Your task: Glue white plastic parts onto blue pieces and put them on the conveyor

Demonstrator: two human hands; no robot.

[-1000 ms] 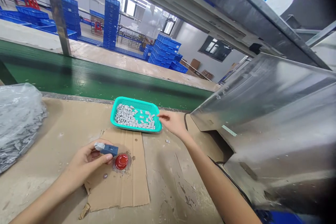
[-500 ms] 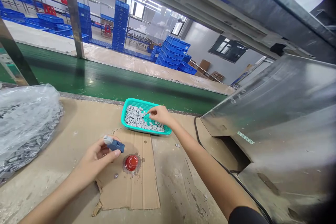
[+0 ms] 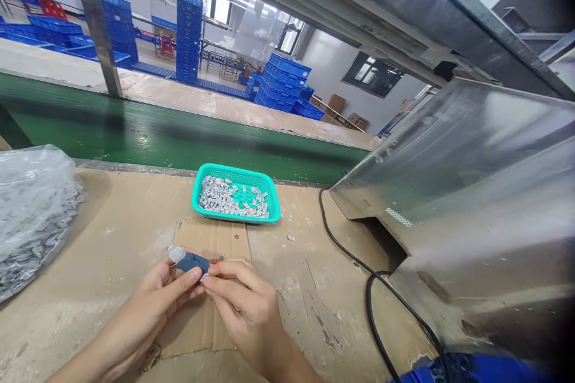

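My left hand [image 3: 168, 287] is closed around a dark blue plastic block [image 3: 192, 261] with a pale, whitish end that points left. My right hand [image 3: 249, 299] is pinched at the block's right end, holding a small pale grey piece [image 3: 205, 277] against it. Most of that piece is hidden by the fingers. Beyond the hands stands a turquoise plastic basket [image 3: 275, 215] with many small grey plastic pieces [image 3: 220, 196] in it. A sliver of the round red thing [image 3: 214, 262] shows behind my right fingers.
One loose grey piece [image 3: 291, 238] lies on the cardboard-covered table. At left rests a clear plastic bag [image 3: 36, 209] of grey parts. A black cable [image 3: 344, 245] runs beside a metal housing [image 3: 467, 191] at right. Behind the basket stretches a green conveyor belt [image 3: 179, 137].
My right hand has come from the basket back to the blue block, with a small grey piece in its fingers. My left hand still holds the block. The view has shifted slightly right.
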